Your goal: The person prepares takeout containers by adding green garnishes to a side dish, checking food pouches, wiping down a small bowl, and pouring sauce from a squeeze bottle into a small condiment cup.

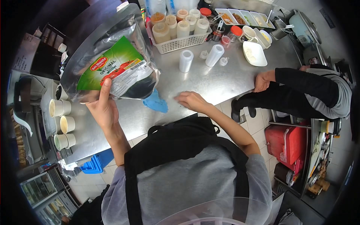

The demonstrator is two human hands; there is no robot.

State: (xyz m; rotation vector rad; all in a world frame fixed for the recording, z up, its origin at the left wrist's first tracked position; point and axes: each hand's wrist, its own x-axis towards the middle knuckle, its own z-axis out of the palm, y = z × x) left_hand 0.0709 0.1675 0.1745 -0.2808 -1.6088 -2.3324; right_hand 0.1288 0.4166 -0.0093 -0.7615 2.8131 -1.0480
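My left hand (104, 112) grips the lower edge of a large Del Monte foil pouch (121, 67), thumb across its front. A green label with tomatoes faces up at me. My right hand (194, 101) is palm down, low over the steel table (225, 78) near its front edge. Its fingers are loosely bent and slightly blurred; nothing shows in them. Between the hands lies a crumpled blue cloth or glove (156, 101), partly behind the pouch. Farther back stand two white squeeze bottles (186, 62) without caps. Two clear nozzle caps (224, 61) lie beside them.
A white basket (184, 43) of sauce bottles stands at the back, near a topping tray (244, 18) and jars. A white square bowl (263, 59) sits at right. A co-worker's hand (264, 80) rests by the table edge. Paper tubs (67, 124) line the left.
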